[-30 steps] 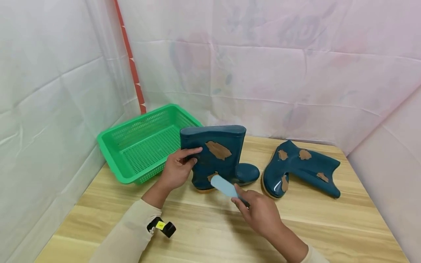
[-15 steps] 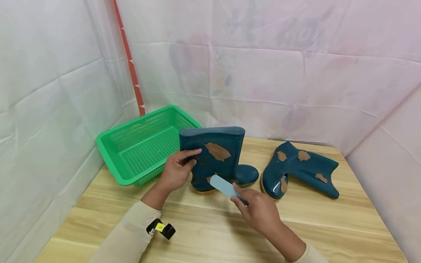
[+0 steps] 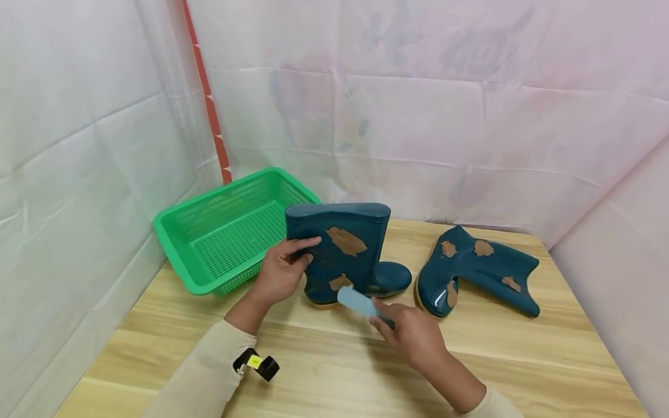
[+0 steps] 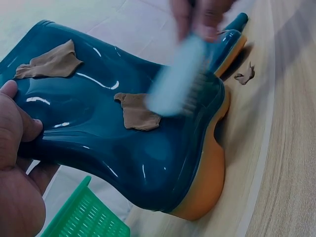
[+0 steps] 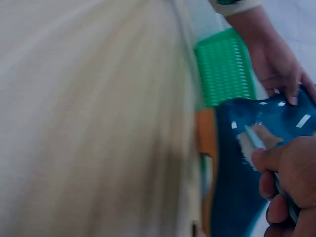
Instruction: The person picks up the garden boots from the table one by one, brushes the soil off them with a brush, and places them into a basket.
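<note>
Brown lower patch (image 3: 341, 282) lies forward-left of the right hand (image 3: 416, 337), whose gripped brush (image 3: 358, 301) slants toward it; the left hand (image 3: 279, 273) pinches the boot (image 3: 337, 264).

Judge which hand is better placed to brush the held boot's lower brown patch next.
Probably the right hand: it grips the brush close to that patch, while the left hand holds the boot.
</note>
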### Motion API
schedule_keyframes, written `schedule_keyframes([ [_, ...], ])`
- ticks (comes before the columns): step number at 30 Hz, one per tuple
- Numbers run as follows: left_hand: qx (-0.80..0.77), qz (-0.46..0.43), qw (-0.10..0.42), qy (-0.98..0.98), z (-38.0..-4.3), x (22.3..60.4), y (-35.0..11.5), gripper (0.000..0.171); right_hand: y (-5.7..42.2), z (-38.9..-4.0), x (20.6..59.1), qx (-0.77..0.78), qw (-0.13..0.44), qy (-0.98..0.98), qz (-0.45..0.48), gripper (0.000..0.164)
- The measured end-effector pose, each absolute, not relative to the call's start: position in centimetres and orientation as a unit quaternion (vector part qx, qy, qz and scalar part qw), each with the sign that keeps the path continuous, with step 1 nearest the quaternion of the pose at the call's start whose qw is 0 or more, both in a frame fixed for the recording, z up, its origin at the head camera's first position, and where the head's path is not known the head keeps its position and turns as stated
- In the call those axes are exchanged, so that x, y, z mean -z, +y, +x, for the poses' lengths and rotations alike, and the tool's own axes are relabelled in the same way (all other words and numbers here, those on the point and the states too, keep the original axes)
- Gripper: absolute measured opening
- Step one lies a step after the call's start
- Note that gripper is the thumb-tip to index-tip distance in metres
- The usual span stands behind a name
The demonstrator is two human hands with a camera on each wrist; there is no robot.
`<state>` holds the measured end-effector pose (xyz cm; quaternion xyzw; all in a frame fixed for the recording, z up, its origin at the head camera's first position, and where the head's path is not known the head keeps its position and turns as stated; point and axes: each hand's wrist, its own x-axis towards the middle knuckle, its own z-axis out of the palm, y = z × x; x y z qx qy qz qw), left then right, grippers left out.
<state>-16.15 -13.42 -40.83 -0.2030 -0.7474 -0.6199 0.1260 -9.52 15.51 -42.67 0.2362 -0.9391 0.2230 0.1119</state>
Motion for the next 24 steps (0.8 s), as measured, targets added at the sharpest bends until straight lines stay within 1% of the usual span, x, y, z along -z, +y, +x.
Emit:
schedule_keyframes([
  [2, 0.618, -0.206, 0.123, -0.749, -16.14, 40.88, -13.45, 0.037, 15.49, -9.37, 42.82, -0.207, 0.065, -0.949, 0.228, 0.039],
  [3, 0.618, -0.208, 0.121, -0.749, -16.14, 40.89, -13.45, 0.037, 15.5, -9.27, 42.84, -0.204, 0.058, -0.95, 0.229, 0.038],
  [4, 0.618, -0.209, 0.119, -0.749, -16.13, 40.88, -13.45, 0.037, 15.51, -9.24, 42.85, -0.209, 0.065, -0.948, 0.232, 0.039],
  [5, 0.619, -0.21, 0.119, -0.748, -16.13, 40.87, -13.46, 0.036, 15.52, -9.24, 42.81, -0.218, 0.085, -0.943, 0.238, 0.04],
  [8, 0.621, -0.204, 0.122, -0.747, -16.09, 40.89, -13.51, 0.037, 15.49, -9.38, 42.62, -0.25, 0.167, -0.921, 0.248, 0.045],
  [9, 0.623, -0.201, 0.122, -0.746, -16.07, 40.9, -13.54, 0.037, 15.44, -9.45, 42.6, -0.253, 0.181, -0.918, 0.247, 0.046],
  [10, 0.624, -0.198, 0.123, -0.746, -16.03, 40.88, -13.54, 0.036, 15.39, -9.53, 42.62, -0.254, 0.181, -0.918, 0.246, 0.046],
  [11, 0.625, -0.196, 0.122, -0.746, -16.01, 40.88, -13.55, 0.036, 15.35, -9.54, 42.63, -0.25, 0.166, -0.922, 0.243, 0.045],
  [15, 0.623, -0.201, 0.118, -0.747, -15.92, 40.88, -13.45, 0.036, 15.29, -9.21, 42.67, -0.213, 0.061, -0.946, 0.237, 0.039],
  [16, 0.622, -0.204, 0.117, -0.747, -15.9, 40.86, -13.41, 0.036, 15.34, -9.1, 42.6, -0.214, 0.053, -0.946, 0.238, 0.039],
  [17, 0.621, -0.206, 0.117, -0.747, -15.92, 40.87, -13.38, 0.036, 15.4, -9.03, 42.48, -0.222, 0.061, -0.943, 0.239, 0.039],
  [21, 0.62, -0.204, 0.124, -0.748, -16.0, 40.89, -13.33, 0.035, 15.57, -9.28, 42.04, -0.273, 0.166, -0.916, 0.241, 0.045],
  [22, 0.62, -0.2, 0.125, -0.748, -15.99, 40.88, -13.35, 0.035, 15.56, -9.4, 42.03, -0.275, 0.18, -0.914, 0.238, 0.046],
  [23, 0.621, -0.197, 0.127, -0.748, -15.97, 40.88, -13.37, 0.035, 15.54, -9.49, 42.07, -0.274, 0.177, -0.916, 0.234, 0.046],
  [24, 0.622, -0.195, 0.126, -0.748, -15.96, 40.9, -13.39, 0.035, 15.51, -9.55, 42.15, -0.266, 0.157, -0.923, 0.229, 0.045],
])
